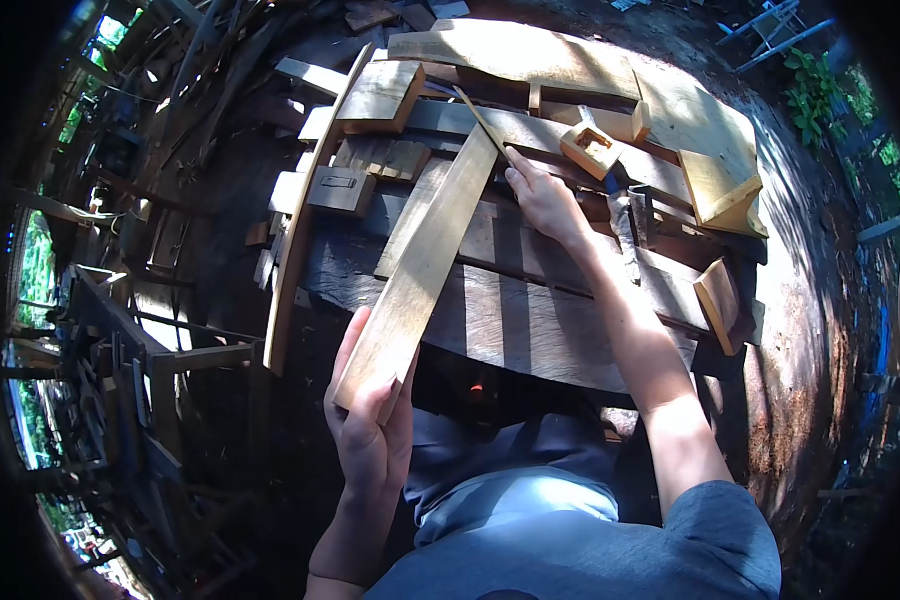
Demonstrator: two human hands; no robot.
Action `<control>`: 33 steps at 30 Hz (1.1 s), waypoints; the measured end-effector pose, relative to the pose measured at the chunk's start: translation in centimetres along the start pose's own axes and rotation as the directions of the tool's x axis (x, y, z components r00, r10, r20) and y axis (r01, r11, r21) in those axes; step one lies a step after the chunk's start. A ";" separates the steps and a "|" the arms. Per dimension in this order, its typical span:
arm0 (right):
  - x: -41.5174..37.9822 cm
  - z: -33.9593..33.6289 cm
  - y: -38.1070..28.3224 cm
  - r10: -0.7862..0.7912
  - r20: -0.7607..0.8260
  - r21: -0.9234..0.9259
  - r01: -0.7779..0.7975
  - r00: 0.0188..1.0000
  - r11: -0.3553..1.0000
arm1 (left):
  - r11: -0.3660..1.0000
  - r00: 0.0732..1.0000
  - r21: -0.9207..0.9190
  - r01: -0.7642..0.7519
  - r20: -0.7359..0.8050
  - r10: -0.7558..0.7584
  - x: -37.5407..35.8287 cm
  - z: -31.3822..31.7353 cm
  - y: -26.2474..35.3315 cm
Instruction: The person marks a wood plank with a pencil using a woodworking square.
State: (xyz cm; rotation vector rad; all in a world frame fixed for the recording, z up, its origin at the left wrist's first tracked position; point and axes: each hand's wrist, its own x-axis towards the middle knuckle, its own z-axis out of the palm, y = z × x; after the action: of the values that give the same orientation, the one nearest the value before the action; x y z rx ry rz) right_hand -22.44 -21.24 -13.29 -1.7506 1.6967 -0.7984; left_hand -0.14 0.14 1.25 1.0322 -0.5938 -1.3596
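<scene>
A long wooden board [425,270] slants up and away from me, its far end over the plank workbench. My left hand [372,425] grips its near end, thumb across the top and fingers round the other side. At the far end, my right hand [547,200] is closed on a thin, light-coloured wooden strip [482,120] that angles up past the board's corner. A hollowed wooden block [590,148] stands just beyond my right hand. Beneath the board, a shorter plank [410,220] lies on the workbench [530,320].
Thick wooden blocks [380,90] sit at the bench's left, beside a long upright-edged batten [310,220]. Angled wood pieces [720,300] lie at the right. A wide slab [510,52] spans the far side. Stacked timber [160,370] fills the left, and a metal frame [780,30] stands far right.
</scene>
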 end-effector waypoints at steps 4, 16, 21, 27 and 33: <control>-0.5 0.9 0.0 -0.071 -0.110 -0.047 0.067 0.991 0.997 | 0.995 0.997 -0.062 -0.075 -0.039 0.072 0.6 0.2 0.1; -11.3 -1.1 -6.9 -0.250 0.009 -0.012 0.250 0.968 0.968 | 0.997 1.000 -0.078 -0.020 -0.022 0.018 -0.1 0.5 -0.3; -4.0 -0.3 -3.6 -0.114 -0.086 0.023 0.116 0.990 0.993 | 0.998 0.999 -0.036 -0.046 -0.003 0.046 -0.4 0.6 -1.0; -13.0 -2.2 -6.4 -0.175 0.115 0.304 0.133 0.978 0.944 | 0.998 0.999 -0.052 -0.039 0.017 0.040 0.0 0.5 -0.4; -5.3 -1.2 -2.6 -0.043 0.107 0.481 -0.014 0.993 0.877 | 0.997 0.996 -0.033 -0.065 0.052 0.067 -0.3 0.4 -1.1</control>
State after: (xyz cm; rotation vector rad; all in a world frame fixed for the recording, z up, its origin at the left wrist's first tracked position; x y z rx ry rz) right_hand -21.65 -15.81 -10.70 -1.4304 1.2687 -1.0055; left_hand -1.06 0.45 0.57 0.9461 -0.6385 -1.3376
